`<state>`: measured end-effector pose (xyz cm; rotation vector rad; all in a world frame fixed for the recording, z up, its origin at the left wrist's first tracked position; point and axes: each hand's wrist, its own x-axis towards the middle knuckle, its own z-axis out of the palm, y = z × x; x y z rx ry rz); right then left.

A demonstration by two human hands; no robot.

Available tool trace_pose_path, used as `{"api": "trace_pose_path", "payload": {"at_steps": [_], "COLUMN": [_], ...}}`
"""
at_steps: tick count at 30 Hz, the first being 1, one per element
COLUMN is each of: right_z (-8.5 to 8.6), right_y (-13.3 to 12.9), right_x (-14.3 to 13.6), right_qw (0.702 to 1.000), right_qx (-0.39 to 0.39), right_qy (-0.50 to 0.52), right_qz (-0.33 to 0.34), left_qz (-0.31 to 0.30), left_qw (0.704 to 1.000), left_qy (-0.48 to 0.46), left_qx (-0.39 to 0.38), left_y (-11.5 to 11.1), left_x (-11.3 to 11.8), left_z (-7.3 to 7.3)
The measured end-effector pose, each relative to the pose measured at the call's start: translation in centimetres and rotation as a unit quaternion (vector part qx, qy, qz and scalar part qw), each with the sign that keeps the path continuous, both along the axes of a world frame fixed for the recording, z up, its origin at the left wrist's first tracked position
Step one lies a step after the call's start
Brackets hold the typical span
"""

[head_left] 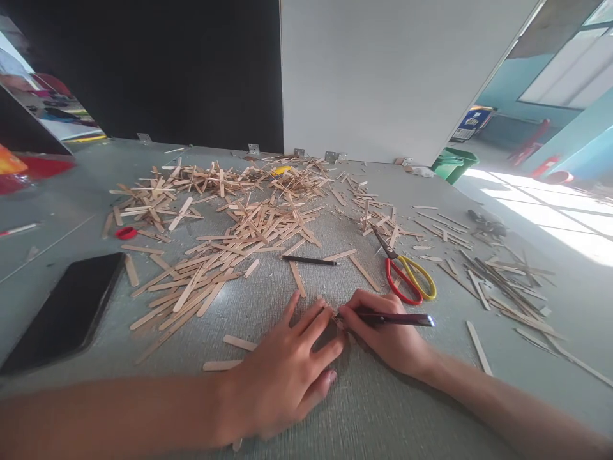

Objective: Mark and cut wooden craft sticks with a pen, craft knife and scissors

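Note:
My left hand [292, 370] lies low over the table with its fingers spread, the fingertips pressed down close to my right hand. A small light piece shows by its fingertips, mostly hidden. My right hand [385, 329] grips a dark pen-shaped tool [397, 318] with a shiny end; its tip points at the left fingertips, and its exact kind is unclear. Two craft sticks [239, 343] stick out beside my left hand. Just ahead lies a black pen [311, 260]. Scissors [412, 278] with red and yellow handles rest beyond my right hand, blades partly apart.
Heaps of wooden craft sticks [258, 220] cover the table's middle. Cut strips [507, 281] and scraps lie at right. A black phone [67, 310] and a red ring [126, 233] are on the left. Black and grey panels [373, 76] stand behind; a green bin [453, 165] is beyond.

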<state>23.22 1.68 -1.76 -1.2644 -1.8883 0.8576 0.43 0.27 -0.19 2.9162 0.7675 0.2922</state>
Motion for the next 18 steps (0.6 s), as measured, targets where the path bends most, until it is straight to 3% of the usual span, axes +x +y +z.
{"api": "trace_pose_path", "payload": {"at_steps": [18], "right_z": [0.03], "right_y": [0.18], "right_x": [0.06], "right_qw": [0.999], "right_qx": [0.029], "right_qy": [-0.004], "right_qz": [0.023], "left_qz": [0.003], "left_qw": [1.000], "left_qy": [0.008], "left_qx": [0.006], "left_y": [-0.08], "left_x": [0.09], "left_z": [0.33]}}
